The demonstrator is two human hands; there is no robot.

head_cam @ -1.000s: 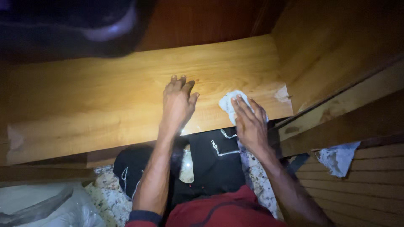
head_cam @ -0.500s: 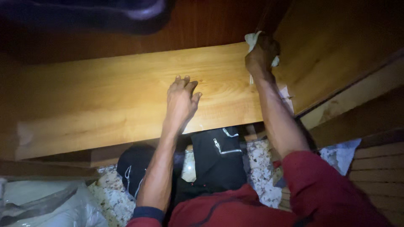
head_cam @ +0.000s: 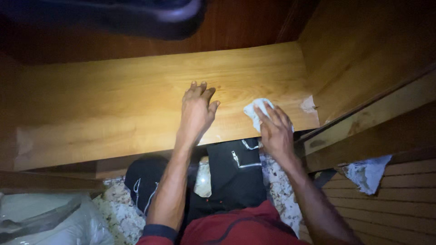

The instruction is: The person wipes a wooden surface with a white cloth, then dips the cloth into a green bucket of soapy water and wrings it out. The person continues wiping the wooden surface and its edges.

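Back from the far right corner, the right hand [head_cam: 274, 131] now sits at the near edge of the shelf [head_cam: 113, 113], fingers spread flat and pressing the white cloth [head_cam: 255, 111] down. That shelf runs long from left to right. Just left of the cloth, the left hand [head_cam: 197, 109] rests open on the wood, holding nothing.
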